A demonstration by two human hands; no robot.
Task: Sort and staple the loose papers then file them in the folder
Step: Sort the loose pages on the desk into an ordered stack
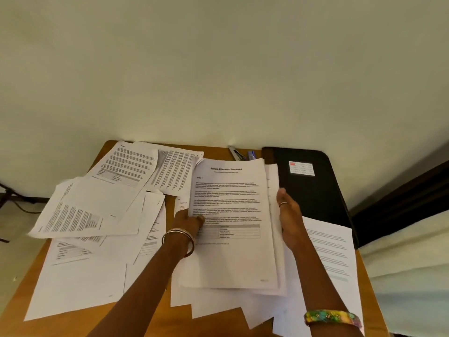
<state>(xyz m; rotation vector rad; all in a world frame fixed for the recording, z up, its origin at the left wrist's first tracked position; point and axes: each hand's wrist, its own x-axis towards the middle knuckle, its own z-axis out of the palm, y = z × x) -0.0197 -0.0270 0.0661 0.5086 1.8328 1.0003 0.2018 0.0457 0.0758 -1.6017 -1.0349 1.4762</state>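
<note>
A stack of papers (pixel 233 224), top sheet headed "Sample Education Transcript", held just above the middle of the surface (pixel 80 324), between two hands. Left hand (pixel 188 221) gripping the stack's left edge, thumb pressed on the printed face, fingers hidden beneath; two thin bangles (pixel 178 242) at that wrist. Right hand (pixel 289 217) flat against the stack's right edge, fingers straight, a ring (pixel 283 203) on one finger; a multicoloured bracelet (pixel 332 317) on that forearm, near the bottom edge. Lower sheets of the stack fanned out slightly to the right and below.

Loose papers (pixel 92 212) scattered over the left half of the surface, overlapping at odd angles, some printed side up, some blank. More blank sheets (pixel 218 307) spread under the stack on the near side. One printed sheet (pixel 330 254) lying at right, partly under the right forearm.

Black folder (pixel 313 190) at far right, closed, a white label with a red mark (pixel 301 168) on its cover, its left edge just beside the held stack. Stapler (pixel 235 153) and a small blue-violet item (pixel 252 154), too small to identify, at the far edge behind the stack, against a pale wall (pixel 218 69).
</note>
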